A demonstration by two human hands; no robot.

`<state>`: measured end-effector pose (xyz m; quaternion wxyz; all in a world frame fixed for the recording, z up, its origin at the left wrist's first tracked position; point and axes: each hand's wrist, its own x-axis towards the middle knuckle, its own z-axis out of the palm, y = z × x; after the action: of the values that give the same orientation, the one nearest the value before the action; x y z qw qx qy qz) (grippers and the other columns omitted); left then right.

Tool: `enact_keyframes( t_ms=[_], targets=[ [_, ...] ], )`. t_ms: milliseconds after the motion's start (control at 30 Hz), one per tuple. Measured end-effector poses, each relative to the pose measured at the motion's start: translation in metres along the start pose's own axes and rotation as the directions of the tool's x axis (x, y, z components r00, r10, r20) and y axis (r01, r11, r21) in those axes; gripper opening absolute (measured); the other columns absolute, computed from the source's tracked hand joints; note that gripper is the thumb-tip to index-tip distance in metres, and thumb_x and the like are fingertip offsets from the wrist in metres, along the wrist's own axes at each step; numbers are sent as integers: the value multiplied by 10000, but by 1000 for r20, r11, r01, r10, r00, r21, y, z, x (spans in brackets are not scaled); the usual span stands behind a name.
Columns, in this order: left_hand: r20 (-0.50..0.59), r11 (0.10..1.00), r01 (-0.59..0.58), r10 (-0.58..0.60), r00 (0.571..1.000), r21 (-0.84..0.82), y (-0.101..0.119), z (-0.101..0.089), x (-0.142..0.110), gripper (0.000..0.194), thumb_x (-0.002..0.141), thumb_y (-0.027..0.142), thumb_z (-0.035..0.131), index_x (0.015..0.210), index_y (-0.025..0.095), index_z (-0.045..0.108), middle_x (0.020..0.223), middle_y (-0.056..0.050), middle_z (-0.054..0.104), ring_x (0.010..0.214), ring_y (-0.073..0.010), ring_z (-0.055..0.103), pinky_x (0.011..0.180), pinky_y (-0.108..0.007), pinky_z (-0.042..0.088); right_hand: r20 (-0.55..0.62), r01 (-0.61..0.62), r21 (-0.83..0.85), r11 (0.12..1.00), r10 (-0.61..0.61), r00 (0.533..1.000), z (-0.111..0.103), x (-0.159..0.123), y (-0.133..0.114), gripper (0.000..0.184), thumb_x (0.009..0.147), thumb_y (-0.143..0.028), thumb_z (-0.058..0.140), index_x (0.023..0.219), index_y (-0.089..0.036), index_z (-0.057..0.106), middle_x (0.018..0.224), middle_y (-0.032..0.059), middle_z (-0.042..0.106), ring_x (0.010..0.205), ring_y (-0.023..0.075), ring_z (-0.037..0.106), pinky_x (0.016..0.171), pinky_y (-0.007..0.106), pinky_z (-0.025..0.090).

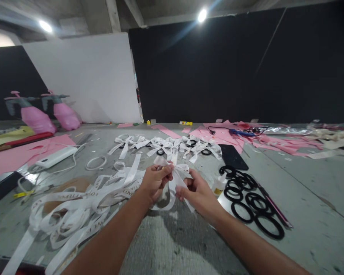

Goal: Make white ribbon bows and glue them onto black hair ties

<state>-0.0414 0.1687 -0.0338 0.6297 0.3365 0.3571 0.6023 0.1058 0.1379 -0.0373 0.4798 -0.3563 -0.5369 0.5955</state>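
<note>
A white ribbon bow (177, 170) is held up between my two hands above the grey table. My left hand (157, 179) pinches it near the knot, thumb against fingers. My right hand (197, 191) closes on one of its hanging tails, at the lower right. Beneath the hands a loop of the ribbon hangs down. A tangled heap of printed white ribbon (94, 202) lies left of my left forearm. Beyond my hands sits a row of white bows (160, 145), some with black rings under them. Loose black rings (242, 212) lie right of my right hand.
Beside the rings are a dark phone-like slab (233, 156), a pen (275, 208) and a small bottle (218, 185). Pink paper scraps (223, 133) and a blue-handled tool (242, 132) lie farther back. At left stand pink spray bottles (37, 119) and a white power strip (57, 156).
</note>
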Motion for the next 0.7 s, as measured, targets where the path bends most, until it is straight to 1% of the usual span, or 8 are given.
enact_keyframes(
  t_ms=[100,167,267,333,400,500,600,700],
  targets=[
    [89,997,38,-44,995,70,1,3,-6,349,536,276,871,784,99,699,591,10,585,514,-80,501,538,-221,416,-105,60,-52,997,-65,992,-5,2,-1,354,788,-425,696,1049,-189,651,825,16,670,754,166,607,676,273,461],
    [157,982,21,-51,986,187,1,4,-9,343,588,323,844,805,99,701,594,-4,593,534,-100,519,561,-240,425,-165,66,-105,992,-83,983,-8,4,-1,343,807,-470,667,1002,-191,709,860,36,700,808,196,615,713,296,464],
    [217,920,-92,8,976,380,1,3,-10,320,737,427,719,794,113,694,616,-26,611,567,-116,534,590,-250,424,-230,78,-140,987,-109,967,-9,4,-2,338,818,-499,644,908,-190,748,787,37,699,782,205,613,697,302,464],
    [214,856,-173,76,974,486,1,2,-8,342,802,453,637,708,126,670,591,-26,597,549,-111,514,574,-243,400,-279,49,-61,997,-64,958,-9,4,-2,352,794,-506,668,923,-187,738,732,30,684,700,187,602,633,290,464],
    [198,801,-210,117,973,560,2,1,-7,371,823,451,600,628,139,642,527,-11,554,505,-102,469,538,-239,361,-285,-10,63,998,27,958,-7,4,-2,382,742,-488,730,970,-183,716,669,17,664,607,161,578,573,275,457],
    [213,780,-226,121,969,584,4,3,-8,380,812,446,606,573,151,627,496,-4,527,485,-102,442,523,-244,344,-246,-32,164,986,72,967,-5,5,-1,442,676,-414,809,1027,-168,701,650,14,667,575,137,569,571,262,463],
    [268,775,-243,98,958,584,2,6,-10,380,790,451,623,555,153,628,516,-12,543,503,-110,462,537,-248,368,-299,22,183,983,34,954,-6,6,0,405,659,-383,826,970,-146,718,632,19,668,581,130,574,572,249,461],
    [308,777,-255,83,948,575,0,6,-10,335,790,438,623,639,141,663,553,-8,556,512,-101,454,539,-242,377,-357,60,215,975,21,934,-7,8,-1,384,640,-374,838,923,-143,720,603,10,660,572,126,571,563,243,456]
  ],
)
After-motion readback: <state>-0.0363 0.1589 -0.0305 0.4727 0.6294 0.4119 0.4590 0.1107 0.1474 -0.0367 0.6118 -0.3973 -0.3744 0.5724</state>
